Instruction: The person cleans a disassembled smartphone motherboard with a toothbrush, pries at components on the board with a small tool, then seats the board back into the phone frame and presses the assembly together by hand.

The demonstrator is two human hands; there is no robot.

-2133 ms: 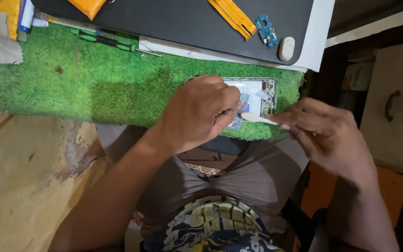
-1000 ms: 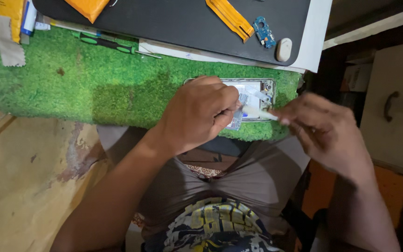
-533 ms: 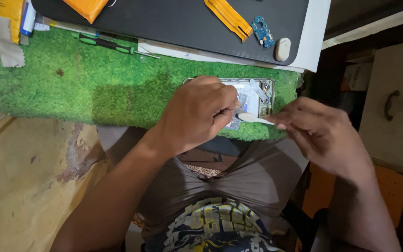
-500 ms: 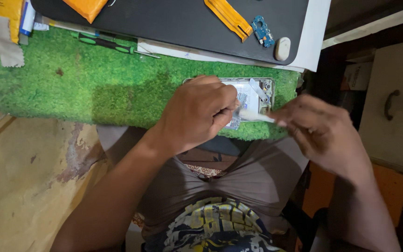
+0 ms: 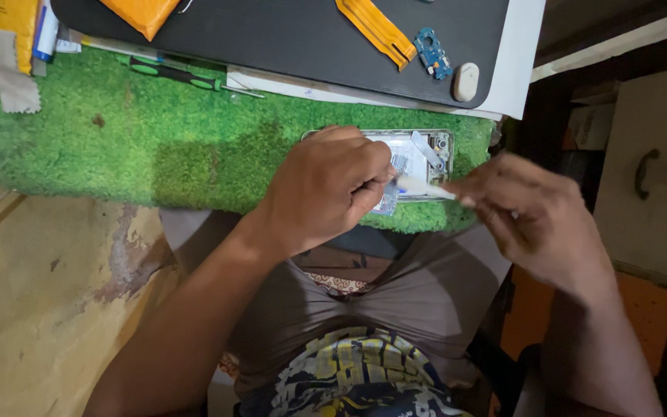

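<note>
An opened phone frame (image 5: pixel 424 157) with silvery inner parts lies on the green turf mat (image 5: pixel 156 139) near its front edge. My left hand (image 5: pixel 326 189) rests on the frame's left part and pins it down, fingers curled over it. My right hand (image 5: pixel 530 216) is just right of the frame and pinches a thin white strip (image 5: pixel 422 187) that reaches toward the frame's lower edge. Most of the frame's left half is hidden under my left hand.
Behind the turf lies a black mat (image 5: pixel 295 38) with an orange flex cable (image 5: pixel 376 31), a small blue circuit board (image 5: pixel 432 54) and a white oval piece (image 5: pixel 465 81). A green-handled screwdriver (image 5: pixel 171 73) lies at the mat's edge. A cabinet (image 5: pixel 650 177) stands at right.
My right hand has shifted slightly, the white strip staying pinched at the frame's lower right. My left hand has held still on the frame.
</note>
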